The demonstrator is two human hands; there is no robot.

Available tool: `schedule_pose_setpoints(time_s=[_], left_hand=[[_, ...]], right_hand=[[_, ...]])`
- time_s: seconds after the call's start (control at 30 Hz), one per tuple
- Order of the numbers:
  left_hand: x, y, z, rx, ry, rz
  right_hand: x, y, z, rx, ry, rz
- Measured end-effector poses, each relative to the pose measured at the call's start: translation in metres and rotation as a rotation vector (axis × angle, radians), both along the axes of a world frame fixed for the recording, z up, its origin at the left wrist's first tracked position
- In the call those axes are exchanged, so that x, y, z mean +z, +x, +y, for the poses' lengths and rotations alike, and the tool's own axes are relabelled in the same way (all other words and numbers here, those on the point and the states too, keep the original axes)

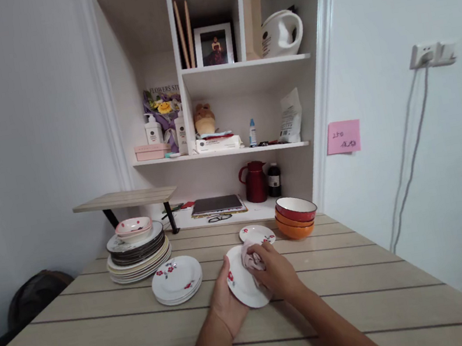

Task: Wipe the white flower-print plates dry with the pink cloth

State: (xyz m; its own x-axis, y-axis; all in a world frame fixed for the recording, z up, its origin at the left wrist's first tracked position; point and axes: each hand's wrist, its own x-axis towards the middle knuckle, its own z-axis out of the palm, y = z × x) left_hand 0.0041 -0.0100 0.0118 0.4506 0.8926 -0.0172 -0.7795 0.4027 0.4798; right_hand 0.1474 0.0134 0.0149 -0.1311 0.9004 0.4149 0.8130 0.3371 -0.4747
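A white plate with red flowers (241,280) is tilted up over the table, its left edge gripped by my left hand (226,296). My right hand (276,269) is closed around a crumpled pale pink cloth (252,259), which presses against the plate's face. Left of my hands sits a short stack of matching flowered plates (177,279). Just beyond my right hand, another flowered plate (257,233) lies flat on the table.
A tall stack of plates (138,253) topped by a spotted pink bowl (133,227) stands at the left, near a small raised shelf (126,198). Stacked red and orange bowls (295,218) are at the right. Behind are a red jug (255,182) and glasses (219,218).
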Motion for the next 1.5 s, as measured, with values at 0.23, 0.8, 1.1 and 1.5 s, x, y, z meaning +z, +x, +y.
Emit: schedule_pose_setpoints(time_s=[0.23, 0.8, 1.1, 1.5], left_hand=[[0.000, 0.001, 0.000, -0.017, -0.046, 0.010], [-0.010, -0.012, 0.014, 0.212, -0.024, -0.105], [-0.009, 0.005, 0.001, -0.072, 0.037, -0.052], [-0.003, -0.023, 0.015, 0.319, -0.052, -0.118]], right_hand=[[0.010, -0.017, -0.017, 0.310, -0.006, -0.035], [0.000, -0.006, -0.003, 0.032, -0.049, -0.017], [0.003, -0.006, -0.005, 0.079, 0.012, 0.005], [0.010, -0.027, -0.026, 0.426, -0.042, -0.018]])
